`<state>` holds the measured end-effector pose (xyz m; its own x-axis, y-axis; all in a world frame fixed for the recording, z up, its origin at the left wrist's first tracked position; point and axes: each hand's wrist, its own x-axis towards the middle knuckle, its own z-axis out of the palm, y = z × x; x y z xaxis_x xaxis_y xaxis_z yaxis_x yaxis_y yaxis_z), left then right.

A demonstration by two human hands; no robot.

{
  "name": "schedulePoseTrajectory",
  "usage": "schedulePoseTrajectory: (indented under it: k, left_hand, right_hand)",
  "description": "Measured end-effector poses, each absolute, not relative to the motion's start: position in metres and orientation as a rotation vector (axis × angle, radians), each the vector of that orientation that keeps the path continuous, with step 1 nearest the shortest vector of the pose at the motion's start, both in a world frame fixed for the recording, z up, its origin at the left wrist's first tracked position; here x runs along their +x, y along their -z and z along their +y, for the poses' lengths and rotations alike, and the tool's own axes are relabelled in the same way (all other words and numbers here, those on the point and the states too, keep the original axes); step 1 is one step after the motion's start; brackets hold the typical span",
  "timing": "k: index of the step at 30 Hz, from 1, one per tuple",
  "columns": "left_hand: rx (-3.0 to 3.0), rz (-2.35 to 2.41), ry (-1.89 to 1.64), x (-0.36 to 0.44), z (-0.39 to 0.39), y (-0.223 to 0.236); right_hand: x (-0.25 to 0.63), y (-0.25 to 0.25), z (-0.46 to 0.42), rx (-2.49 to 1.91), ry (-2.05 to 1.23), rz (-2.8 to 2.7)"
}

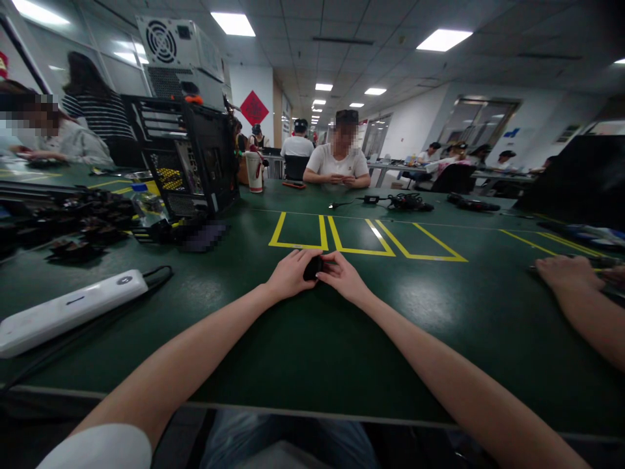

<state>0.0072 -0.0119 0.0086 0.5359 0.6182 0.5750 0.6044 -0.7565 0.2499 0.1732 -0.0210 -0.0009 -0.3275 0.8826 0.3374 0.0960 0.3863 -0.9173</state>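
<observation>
Both my hands meet over the green table (312, 339), just in front of the yellow tape outlines (297, 245). My left hand (291, 273) curls its fingers and thumb around a small black object (313, 268). Its kind cannot be made out, since my fingers cover much of it. From the other side, my right hand (343, 277) pinches the same black object with thumb and fingers. The two hands nearly touch at the fingertips.
A white power strip-like device (73, 312) with a black cable lies left. Behind it stand a pile of black parts (88, 221), a plastic bottle (148, 205) and an open computer case (195, 156). Black cables (405, 201) lie farther back. A co-worker's hand (569, 272) rests at right.
</observation>
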Motion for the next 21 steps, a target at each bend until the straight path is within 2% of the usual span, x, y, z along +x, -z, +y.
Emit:
schedulePoseTrajectory:
  k: [11, 21]
  left_hand:
    - [2.716, 1.082, -1.03, 0.0069, -0.0134, -0.0099]
    - [2.718, 1.113, -1.025, 0.0073, -0.0124, -0.008]
  right_hand:
    - [0.1738, 0.0005, -0.0191, -0.889, -0.942, -1.707]
    - [0.1743, 0.0013, -0.0201, -0.804, -1.113, -1.673]
